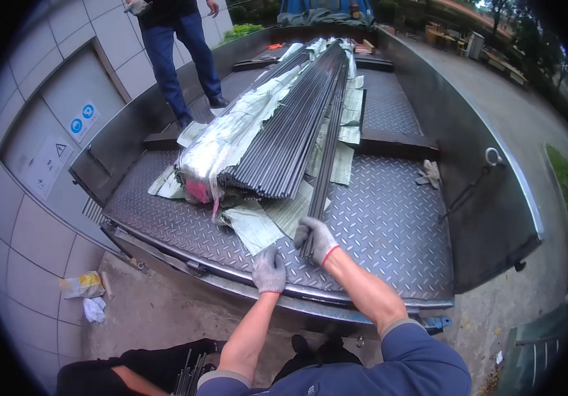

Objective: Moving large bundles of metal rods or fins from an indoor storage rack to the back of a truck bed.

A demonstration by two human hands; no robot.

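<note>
My right hand (316, 239), in a grey knit glove with a red cuff, is closed around the near ends of several long dark metal rods (324, 171). These rods slant away along the right side of a large bundle of metal rods (284, 146). White woven wrapping (231, 140) covers the bundle's left side. My left hand (269, 269), gloved alike, is curled above the truck bed's near edge, beside a loose flap of wrapping (252, 228). Its fingers are partly hidden, and no rod shows in it.
The bundle lies on a diamond-plate truck bed (390, 224) across dark crossbars (396, 144). A spare glove (428, 175) lies by the right side wall (489, 155). One person (178, 56) stands on the bed at left; another's dark-clothed arm (109, 376) is at lower left, beside more rods (190, 376).
</note>
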